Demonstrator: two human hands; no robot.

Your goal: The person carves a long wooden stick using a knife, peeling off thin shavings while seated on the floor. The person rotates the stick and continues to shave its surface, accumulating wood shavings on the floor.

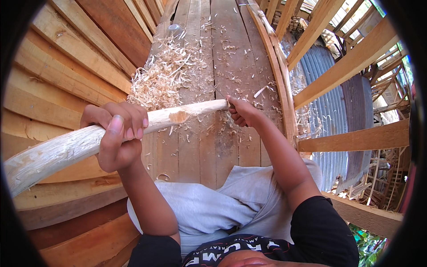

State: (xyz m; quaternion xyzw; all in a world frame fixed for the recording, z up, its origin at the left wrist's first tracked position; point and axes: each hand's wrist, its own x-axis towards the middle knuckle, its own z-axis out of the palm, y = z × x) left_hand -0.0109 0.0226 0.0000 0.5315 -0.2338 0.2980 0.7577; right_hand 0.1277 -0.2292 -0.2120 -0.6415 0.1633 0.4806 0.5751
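Note:
A long, pale, peeled wooden pole slants across in front of me, thick at the near left and narrower toward the middle. Its surface looks roughly shaved, with a darker tan patch partway along. My left hand is closed around the thicker part, thumb on the near side and fingers over the top. At the narrow end, my right hand is closed, its fingers curled against the pole's tip. The palm side of that hand is hidden. Both arms reach forward over my grey trousers.
Curly wood shavings are heaped on the plank floor beyond the pole, with more scattered around. A small clear cup-like object lies past the heap. Stacked boards line the left; a wooden railing and corrugated metal sheet stand right.

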